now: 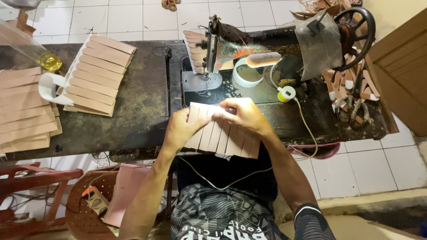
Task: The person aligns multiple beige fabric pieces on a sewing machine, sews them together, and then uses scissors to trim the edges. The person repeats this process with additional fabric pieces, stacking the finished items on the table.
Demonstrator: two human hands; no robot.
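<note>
A fanned row of tan strips (227, 140) lies at the near edge of the dark sewing table (138, 115), just in front of an old black sewing machine (267, 42). My left hand (180, 129) presses on the left end of the row, fingers closed over the strips. Over the top middle of the same row, my right hand (243, 114) pinches a strip between thumb and fingers. The machine's needle and presser foot (208, 73) stand a little beyond both hands.
Two more fans of tan strips lie at the left: one stack (95, 75) and another (24, 111) at the table's edge. A bottle of yellow liquid (33, 49), a tape roll (247, 73), a small lamp (264, 59), scrap offcuts (351, 89) and a brown perforated stool (95, 200) surround the work.
</note>
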